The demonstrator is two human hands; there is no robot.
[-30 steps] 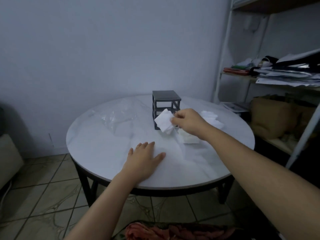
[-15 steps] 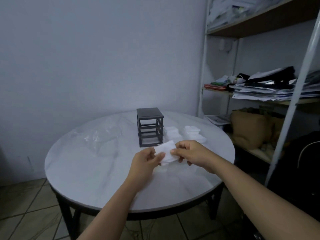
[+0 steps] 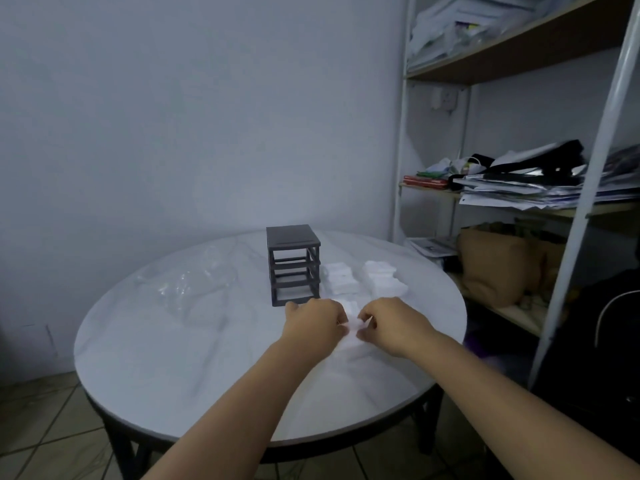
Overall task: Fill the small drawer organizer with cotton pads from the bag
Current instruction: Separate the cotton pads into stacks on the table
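A small dark grey drawer organizer (image 3: pixel 293 264) stands on the round white table (image 3: pixel 194 362), its front slots showing no drawers. My left hand (image 3: pixel 316 323) and my right hand (image 3: pixel 391 323) meet just in front of it and pinch a white cotton pad (image 3: pixel 354 323) between them, low over the table. Two piles of white cotton pads lie to the organizer's right, a nearer pile (image 3: pixel 341 278) and a farther pile (image 3: pixel 382 278). A clear plastic bag (image 3: pixel 194 289) lies crumpled to the left of the organizer.
A metal shelf rack (image 3: pixel 585 188) stands to the right of the table, loaded with papers, folders and a brown bag (image 3: pixel 495 268). A bare wall is behind the table. Tiled floor shows below the near edge.
Both hands have moved down and forward with the cotton pad, closer to the table and the organizer. A second ago only my right hand held it while my left lay flat on the table.
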